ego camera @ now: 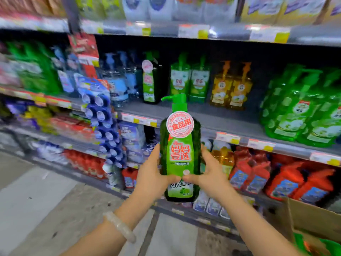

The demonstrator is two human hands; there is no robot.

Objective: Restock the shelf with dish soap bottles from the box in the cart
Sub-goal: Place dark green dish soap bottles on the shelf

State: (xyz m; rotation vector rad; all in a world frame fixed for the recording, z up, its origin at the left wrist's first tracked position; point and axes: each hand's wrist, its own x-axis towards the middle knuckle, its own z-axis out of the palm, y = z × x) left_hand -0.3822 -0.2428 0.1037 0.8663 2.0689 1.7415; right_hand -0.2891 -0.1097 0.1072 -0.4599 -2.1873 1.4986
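Note:
A dark green dish soap bottle [180, 150] with a green pump top and a red-and-white round sticker is held upright in front of the shelves. My left hand [152, 174] grips its left side and my right hand [210, 172] grips its right side, thumbs meeting across the label. A matching bottle [150, 84] stands on the middle shelf [212, 115] behind, with bare shelf space around it. The cardboard box [313, 220] shows at the lower right corner, with green bottle tops [313, 244] inside.
Light green pump bottles [190, 82] and orange ones [230, 89] stand right of the matching bottle, large green bottles [302, 109] further right. Red refill pouches [287, 180] fill the lower shelf. A strip of blue hanging items [103, 124] dangles left. Grey floor lies below.

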